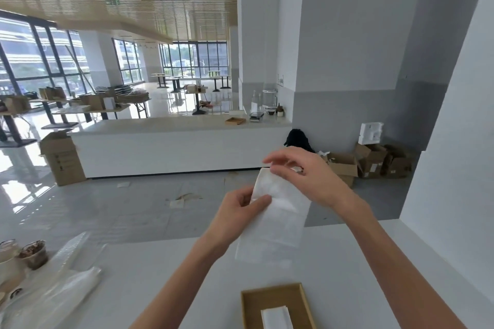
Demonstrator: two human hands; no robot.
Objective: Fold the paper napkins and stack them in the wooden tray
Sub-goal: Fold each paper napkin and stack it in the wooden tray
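A white paper napkin (278, 219) hangs in the air above the white counter (187, 275), half unfolded, its lower end drooping. My left hand (240, 211) pinches its left edge between thumb and fingers. My right hand (302, 173) grips its top edge from above. Near the bottom edge, the wooden tray (251, 307) lies on the counter. A folded white napkin (276, 318) lies inside it.
Clear plastic wrapping (61, 283) and two cups with dark contents (33, 254) lie at the counter's left. A white wall (454, 168) rises close on the right. Beyond the counter are a grey floor, a long white bar (173, 147) and cardboard boxes (371, 160).
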